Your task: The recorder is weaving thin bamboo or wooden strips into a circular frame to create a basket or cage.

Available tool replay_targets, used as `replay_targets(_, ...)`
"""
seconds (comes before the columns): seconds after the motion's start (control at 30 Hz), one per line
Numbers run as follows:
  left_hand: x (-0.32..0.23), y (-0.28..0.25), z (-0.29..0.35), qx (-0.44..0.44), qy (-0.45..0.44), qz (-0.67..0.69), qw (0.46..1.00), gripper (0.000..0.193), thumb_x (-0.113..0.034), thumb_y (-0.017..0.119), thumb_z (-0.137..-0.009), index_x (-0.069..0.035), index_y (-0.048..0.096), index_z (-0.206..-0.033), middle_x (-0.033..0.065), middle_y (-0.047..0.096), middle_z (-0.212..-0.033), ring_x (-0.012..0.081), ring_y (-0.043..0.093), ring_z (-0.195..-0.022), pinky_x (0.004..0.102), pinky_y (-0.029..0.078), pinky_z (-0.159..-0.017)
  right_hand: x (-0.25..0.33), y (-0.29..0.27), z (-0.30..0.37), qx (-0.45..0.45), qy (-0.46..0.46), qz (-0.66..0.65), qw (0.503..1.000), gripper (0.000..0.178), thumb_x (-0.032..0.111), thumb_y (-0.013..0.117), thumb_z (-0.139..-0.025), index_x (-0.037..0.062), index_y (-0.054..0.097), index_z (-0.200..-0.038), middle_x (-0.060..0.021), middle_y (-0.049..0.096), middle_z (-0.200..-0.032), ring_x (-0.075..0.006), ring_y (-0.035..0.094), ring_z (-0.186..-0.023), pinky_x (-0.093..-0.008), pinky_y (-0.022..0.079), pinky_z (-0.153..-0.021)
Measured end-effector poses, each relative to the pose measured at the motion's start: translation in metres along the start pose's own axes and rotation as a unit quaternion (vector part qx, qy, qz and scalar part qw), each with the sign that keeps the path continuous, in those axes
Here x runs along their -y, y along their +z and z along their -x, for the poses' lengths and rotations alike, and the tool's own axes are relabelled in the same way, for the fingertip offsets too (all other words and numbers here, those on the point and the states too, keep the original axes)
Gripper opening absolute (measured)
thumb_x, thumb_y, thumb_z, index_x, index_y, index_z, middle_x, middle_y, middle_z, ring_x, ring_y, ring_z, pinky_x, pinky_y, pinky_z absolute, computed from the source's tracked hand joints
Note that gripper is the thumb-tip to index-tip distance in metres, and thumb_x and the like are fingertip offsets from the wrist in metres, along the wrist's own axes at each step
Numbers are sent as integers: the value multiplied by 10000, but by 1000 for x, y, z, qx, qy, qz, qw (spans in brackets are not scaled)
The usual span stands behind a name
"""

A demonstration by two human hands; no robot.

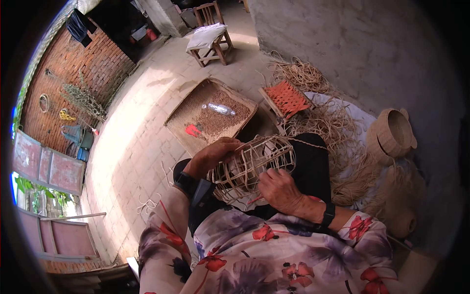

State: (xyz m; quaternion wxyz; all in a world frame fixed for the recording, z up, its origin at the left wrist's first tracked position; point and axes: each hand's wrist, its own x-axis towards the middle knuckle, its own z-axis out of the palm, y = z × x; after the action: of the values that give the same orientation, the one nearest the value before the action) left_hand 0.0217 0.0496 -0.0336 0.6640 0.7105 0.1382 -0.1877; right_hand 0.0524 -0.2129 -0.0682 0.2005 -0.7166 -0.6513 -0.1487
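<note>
An open, cage-like basket frame (252, 161) of pale rods and woven strands rests on my lap, over dark trousers. My left hand (215, 153) is closed on its far left side, the fingertips partly hidden behind the rods. At the near right side, my right hand (282, 192) has its fingers curled together against the rods; what they pinch is hidden. A thin red strip (255, 199) shows just left of the right hand. From the frame's far edge a twisted cord (308, 143) runs off to the right over my knee.
A square woven tray (188, 110) with brown grains, a clear bottle (222, 109) and a red item (193, 130) lies ahead. Right of it stand an orange-woven stool (287, 99), heaped cord (338, 127) and a finished basket (391, 132). A wooden chair (209, 36) stands farther off.
</note>
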Motion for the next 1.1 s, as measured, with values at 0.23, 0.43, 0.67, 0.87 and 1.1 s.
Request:
replay_targets(0.23, 2, 8, 18, -111, 296, -194, 929, 232, -252, 535, -985, -51, 650, -1003, -12, 609, -784, 55, 526, -638, 203, 415, -561, -21, -10, -5, -74, -67, -54, 994, 219, 200, 620, -725, 54, 634, -889, -88, 613, -978, -210, 557, -851, -343, 456, -735)
replay_targets(0.43, -3, -26, 23, -83, -25, 218, 972, 172, -243, 605, -935, -81, 613, -877, -18, 586, -741, 70, 524, -690, 213, 418, -617, -30, -62, -29, -196, -67, -64, 976, 293, 112, 687, -684, 77, 672, -975, -63, 651, -1060, -203, 605, -857, -311, 485, -656)
replay_targets(0.67, -32, -43, 43, -203, 106, 187, 955, 222, -328, 635, -914, -107, 620, -922, -10, 609, -734, 57, 483, -565, 207, 378, -513, -41, -77, 12, -74, 128, -163, 975, 170, 86, 676, -784, 51, 639, -946, -93, 623, -856, -280, 638, -722, -367, 504, -618)
replay_targets(0.87, -58, -94, 87, -299, 161, 209, 917, 159, -246, 602, -950, -128, 578, -846, -64, 506, -670, 30, 408, -519, 197, 307, -468, -126, -72, 124, -119, 376, -94, 914, 264, 260, 567, -947, 20, 647, -1021, -140, 649, -774, -289, 659, -702, -385, 495, -630)
replay_targets(1.1, -55, -98, 91, -387, 223, 67, 892, 159, -225, 564, -960, -96, 599, -873, -47, 517, -680, 65, 441, -519, 219, 351, -477, -220, -81, 311, -50, 644, -121, 754, 326, 283, 548, -934, -18, 659, -990, -99, 687, -749, -190, 599, -605, -354, 462, -576)
